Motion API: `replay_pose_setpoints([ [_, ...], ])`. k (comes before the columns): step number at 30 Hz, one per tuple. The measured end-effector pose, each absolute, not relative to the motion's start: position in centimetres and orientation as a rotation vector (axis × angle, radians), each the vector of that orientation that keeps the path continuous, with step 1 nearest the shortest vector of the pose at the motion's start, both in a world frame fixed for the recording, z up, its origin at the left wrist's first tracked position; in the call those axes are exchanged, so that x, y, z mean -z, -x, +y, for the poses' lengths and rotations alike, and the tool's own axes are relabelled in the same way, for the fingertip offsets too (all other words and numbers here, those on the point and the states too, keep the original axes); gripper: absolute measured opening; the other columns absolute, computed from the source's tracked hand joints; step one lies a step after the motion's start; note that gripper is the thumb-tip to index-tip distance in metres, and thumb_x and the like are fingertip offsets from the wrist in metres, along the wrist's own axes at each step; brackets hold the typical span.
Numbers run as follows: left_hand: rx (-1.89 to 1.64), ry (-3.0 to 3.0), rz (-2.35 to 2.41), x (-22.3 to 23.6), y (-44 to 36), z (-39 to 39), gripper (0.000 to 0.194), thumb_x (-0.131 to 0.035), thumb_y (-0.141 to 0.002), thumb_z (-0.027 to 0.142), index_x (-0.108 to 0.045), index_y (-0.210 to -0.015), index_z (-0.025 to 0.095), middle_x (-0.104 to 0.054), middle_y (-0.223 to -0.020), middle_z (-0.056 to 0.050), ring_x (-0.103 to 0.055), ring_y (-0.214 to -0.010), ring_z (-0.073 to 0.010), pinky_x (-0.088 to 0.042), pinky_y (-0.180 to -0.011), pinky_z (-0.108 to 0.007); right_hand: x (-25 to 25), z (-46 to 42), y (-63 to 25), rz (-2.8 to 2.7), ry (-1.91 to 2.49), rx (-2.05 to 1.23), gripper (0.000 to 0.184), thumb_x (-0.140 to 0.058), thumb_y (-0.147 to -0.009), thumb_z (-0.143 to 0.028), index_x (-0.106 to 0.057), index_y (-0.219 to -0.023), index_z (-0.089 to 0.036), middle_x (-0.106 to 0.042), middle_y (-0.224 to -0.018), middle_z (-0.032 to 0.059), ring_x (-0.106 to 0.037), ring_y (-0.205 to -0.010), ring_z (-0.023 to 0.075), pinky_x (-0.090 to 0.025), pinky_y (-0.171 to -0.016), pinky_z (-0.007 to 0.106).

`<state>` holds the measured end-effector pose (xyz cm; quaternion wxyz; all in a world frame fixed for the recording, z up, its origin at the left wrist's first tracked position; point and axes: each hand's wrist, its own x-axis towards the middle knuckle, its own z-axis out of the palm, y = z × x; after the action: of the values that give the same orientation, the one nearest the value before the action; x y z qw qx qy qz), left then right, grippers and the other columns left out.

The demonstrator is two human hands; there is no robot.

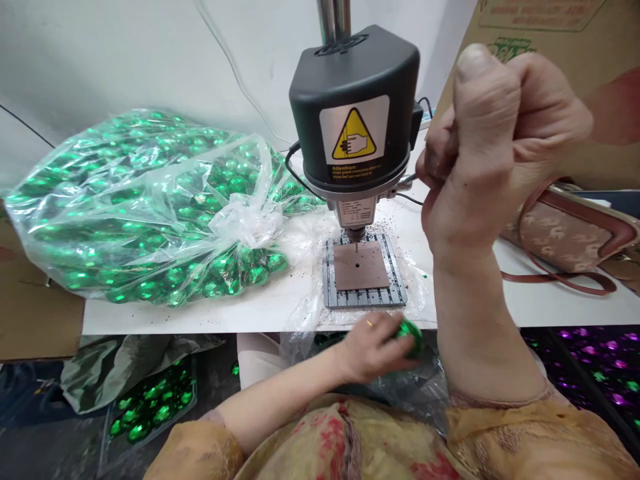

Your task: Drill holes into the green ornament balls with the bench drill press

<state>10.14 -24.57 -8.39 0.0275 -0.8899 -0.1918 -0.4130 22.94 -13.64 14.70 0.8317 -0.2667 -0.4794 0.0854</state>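
Observation:
A small black bench drill [355,113] stands on a white table [250,307], its bit over a brown board [361,265] with a hole, laid on a grey slotted base [364,297]. My right hand [480,147] is raised in a fist, closed round the drill's side lever [407,180]. My left hand [373,347] is low, in front of the table edge, fingers wrapped round a shiny green ball [411,333]. A ring shows on one finger.
A big clear plastic bag of green balls [145,207] lies on the table's left half. A brown handbag [570,233] and a cardboard box [560,60] sit at right. More green balls [150,407] lie below left, purple ones [600,360] below right.

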Motion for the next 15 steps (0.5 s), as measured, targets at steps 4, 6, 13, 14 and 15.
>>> replay_pose_setpoints([
  [4,0.810,2.925,-0.340,10.1,-12.3,-27.5,0.032,-0.068,-0.095,0.035,-0.069,-0.124,0.021,-0.070,-0.133,-0.020,-0.070,-0.100,-0.0244,-0.061,-0.083,-0.036,-14.4,-13.9,-22.9,-1.000,0.539,-0.192,0.042,-0.060,-0.095,-0.027,-0.032,-0.064,-0.024,-0.033,-0.053,-0.0066,-0.033,-0.046,0.0064,-0.029,-0.052,0.027],
  [6,0.894,2.944,-0.398,10.2,-12.4,-27.0,0.032,-0.064,-0.097,0.045,-0.072,-0.119,0.024,-0.074,-0.126,-0.018,-0.070,-0.098,-0.0243,-0.063,-0.082,-0.037,-14.4,-14.0,-23.0,-1.005,0.533,-0.207,0.042,-0.060,-0.095,-0.029,-0.034,-0.063,-0.023,-0.034,-0.052,-0.0073,-0.031,-0.045,0.0050,-0.028,-0.051,0.027],
  [13,0.665,2.600,-1.631,5.0,-5.1,-14.3,0.030,-0.047,-0.085,0.002,-0.068,-0.091,0.021,-0.071,-0.089,-0.010,-0.065,-0.092,-0.0271,-0.058,-0.087,-0.047,-14.4,-14.3,-22.9,-1.003,0.571,-0.215,0.043,-0.059,-0.095,-0.033,-0.034,-0.062,-0.020,-0.037,-0.053,-0.0081,-0.034,-0.048,0.0014,-0.030,-0.056,0.026],
  [14,0.470,2.478,-1.878,4.0,-4.0,-11.8,0.030,-0.047,-0.086,0.001,-0.069,-0.094,0.020,-0.072,-0.098,-0.012,-0.065,-0.100,-0.0279,-0.057,-0.092,-0.045,-14.4,-14.3,-22.9,-0.991,0.569,-0.214,0.043,-0.060,-0.095,-0.032,-0.035,-0.061,-0.021,-0.037,-0.053,-0.0079,-0.034,-0.048,0.0018,-0.029,-0.056,0.027],
  [15,0.292,2.392,-2.032,3.1,-3.0,-9.5,0.032,-0.046,-0.088,0.002,-0.071,-0.097,0.019,-0.073,-0.105,-0.013,-0.065,-0.106,-0.0287,-0.056,-0.095,-0.043,-14.4,-14.3,-22.9,-0.981,0.568,-0.215,0.043,-0.060,-0.094,-0.032,-0.035,-0.061,-0.021,-0.038,-0.053,-0.0077,-0.034,-0.049,0.0023,-0.029,-0.056,0.028],
])
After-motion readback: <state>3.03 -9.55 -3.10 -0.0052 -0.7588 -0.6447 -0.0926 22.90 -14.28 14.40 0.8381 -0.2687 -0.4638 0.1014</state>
